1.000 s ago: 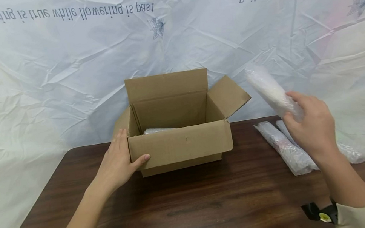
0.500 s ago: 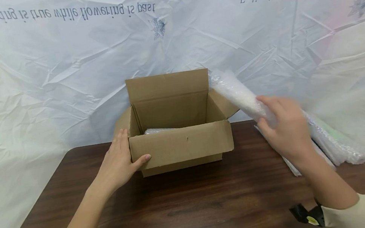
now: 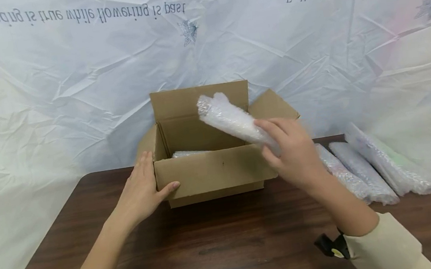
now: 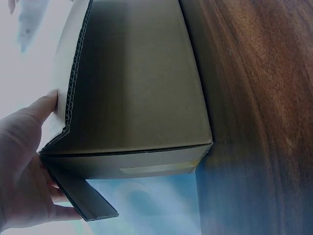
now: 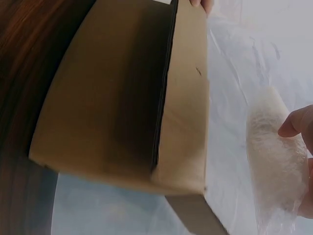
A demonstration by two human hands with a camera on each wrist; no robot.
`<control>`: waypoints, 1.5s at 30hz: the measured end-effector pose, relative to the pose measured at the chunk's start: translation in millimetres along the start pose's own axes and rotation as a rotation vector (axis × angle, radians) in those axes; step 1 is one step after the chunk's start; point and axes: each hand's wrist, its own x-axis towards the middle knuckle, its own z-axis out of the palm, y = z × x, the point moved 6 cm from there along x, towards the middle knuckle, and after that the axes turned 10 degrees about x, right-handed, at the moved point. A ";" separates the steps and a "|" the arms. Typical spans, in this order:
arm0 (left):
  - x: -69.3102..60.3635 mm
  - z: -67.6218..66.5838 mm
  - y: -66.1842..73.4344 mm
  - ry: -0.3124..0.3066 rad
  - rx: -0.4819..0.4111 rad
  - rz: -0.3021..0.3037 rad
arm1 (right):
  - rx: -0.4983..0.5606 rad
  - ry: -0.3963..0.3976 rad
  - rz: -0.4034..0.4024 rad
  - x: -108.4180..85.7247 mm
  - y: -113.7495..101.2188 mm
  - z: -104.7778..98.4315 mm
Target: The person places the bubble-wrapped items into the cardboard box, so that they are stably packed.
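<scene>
An open cardboard box stands on the table, its flaps folded outward. At its left front corner my left hand grips the flaps, thumb on the front one; the left wrist view shows the thumb and fingers of that hand around the corner. My right hand holds a bubble-wrapped roll by its near end, slanting over the box opening. In the right wrist view the roll is beside the box, pinched by the hand. Inside the box, part of another wrapped item shows.
Several bubble-wrapped packages lie side by side on the right of the brown wooden table. A white printed sheet hangs behind the box. The box's right flap sticks outward.
My right hand has carried the wrapped roll leftward from above the packages on the right to over the box. My left hand has stayed on the box corner.
</scene>
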 end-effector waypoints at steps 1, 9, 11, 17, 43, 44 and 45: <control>0.2 0.1 0.0 0.000 0.001 0.000 | 0.002 -0.014 -0.017 1.6 -2.0 4.3; 1.4 0.4 2.0 0.008 0.010 0.010 | 0.012 -0.091 -0.127 8.4 -17.4 30.9; 1.5 0.3 2.4 0.013 0.014 0.012 | 0.009 -0.106 -0.145 9.6 -19.5 36.8; 1.1 0.1 2.6 0.018 0.021 0.012 | -0.018 -0.148 -0.184 13.3 -24.1 48.9; -0.8 -0.7 2.5 0.012 0.023 0.006 | -0.243 -0.163 -0.130 30.6 -6.7 70.0; -0.8 -0.7 2.5 0.013 0.023 0.008 | -0.244 -0.170 -0.120 32.7 -4.8 71.0; -0.8 -0.8 2.5 0.012 0.023 0.009 | -0.243 -0.179 -0.110 34.9 -3.0 72.0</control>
